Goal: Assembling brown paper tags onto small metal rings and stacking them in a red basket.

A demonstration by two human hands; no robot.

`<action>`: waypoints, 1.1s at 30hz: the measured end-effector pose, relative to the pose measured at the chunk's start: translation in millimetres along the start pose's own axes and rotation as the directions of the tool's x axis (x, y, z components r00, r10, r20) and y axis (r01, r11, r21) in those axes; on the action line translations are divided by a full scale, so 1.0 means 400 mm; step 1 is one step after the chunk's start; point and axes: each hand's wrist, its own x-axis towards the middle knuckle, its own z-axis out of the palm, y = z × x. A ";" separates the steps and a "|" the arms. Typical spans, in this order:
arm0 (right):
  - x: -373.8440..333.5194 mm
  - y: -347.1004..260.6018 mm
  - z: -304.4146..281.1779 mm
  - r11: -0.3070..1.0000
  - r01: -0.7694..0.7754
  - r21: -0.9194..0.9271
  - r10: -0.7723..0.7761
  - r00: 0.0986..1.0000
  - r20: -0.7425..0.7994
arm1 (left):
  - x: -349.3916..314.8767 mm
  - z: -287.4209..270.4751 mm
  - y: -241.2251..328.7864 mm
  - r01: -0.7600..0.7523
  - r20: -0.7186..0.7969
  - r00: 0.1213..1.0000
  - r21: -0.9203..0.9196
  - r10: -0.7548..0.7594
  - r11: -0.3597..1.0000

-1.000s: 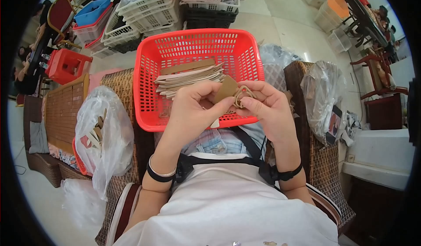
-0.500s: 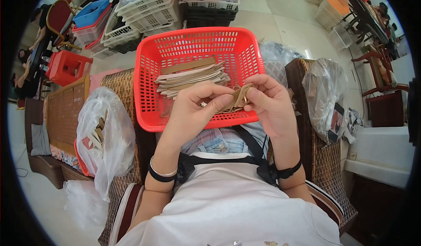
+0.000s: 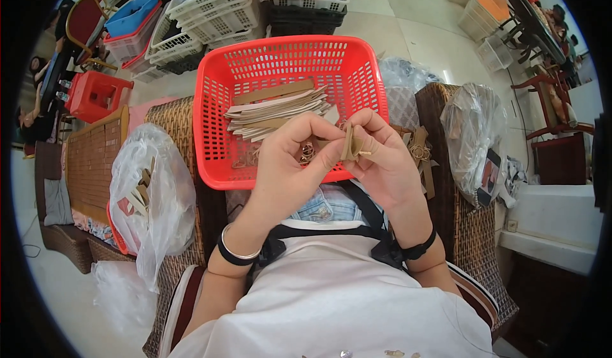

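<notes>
My left hand [image 3: 299, 157] and my right hand [image 3: 386, 160] meet over the near right part of a red plastic basket [image 3: 205, 96] at my lap. Between the fingertips of both is a small folded tan strip [image 3: 348, 144], its ends standing up. A small gold-coloured metal piece [image 3: 364, 153] shows by my right thumb; my fingers partly hide how it sits on the strip. Inside the basket lies a fanned stack of tan and whitish strips [image 3: 274, 112]. Loose metal rings [image 3: 308, 152] show behind my left hand.
More tan strips with gold rings [image 3: 421, 151] lie right of my right hand. A plastic bag with strips [image 3: 153, 198] stands at left, another clear bag [image 3: 475, 128] on the wicker armrest at right. Stacked crates [image 3: 217, 17] and a red stool [image 3: 99, 96] are beyond.
The folded strip has turned more upright in my fingers. My right hand has shifted slightly left, and the strips with rings beside it show more.
</notes>
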 end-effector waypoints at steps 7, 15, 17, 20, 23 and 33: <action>-0.002 0.003 0.027 0.971 0.169 -0.170 -0.189 0.975 -0.113 | -0.003 0.039 0.019 0.081 -0.149 0.983 -0.188 -0.110 0.979; 0.000 0.002 0.015 0.957 0.222 -0.188 -0.224 0.974 0.013 | 0.010 0.020 -0.008 0.115 0.004 0.991 -0.563 -0.137 0.818; 0.003 0.000 0.018 0.950 0.241 -0.199 -0.250 0.968 -0.016 | 0.002 0.050 -0.017 0.033 -0.061 0.995 -0.516 -0.075 0.856; -0.002 -0.008 0.018 0.951 0.246 -0.187 -0.259 0.965 -0.048 | -0.004 0.053 -0.015 -0.061 -0.104 0.994 -0.345 0.027 0.937; -0.002 -0.011 0.010 0.959 0.223 -0.174 -0.231 0.973 -0.025 | 0.000 0.031 0.009 0.011 -0.037 0.999 -0.273 -0.022 0.962; -0.027 0.004 0.047 0.650 0.391 -0.652 -0.469 0.881 0.062 | 0.010 0.013 0.012 -0.361 -0.034 0.911 0.413 0.410 0.836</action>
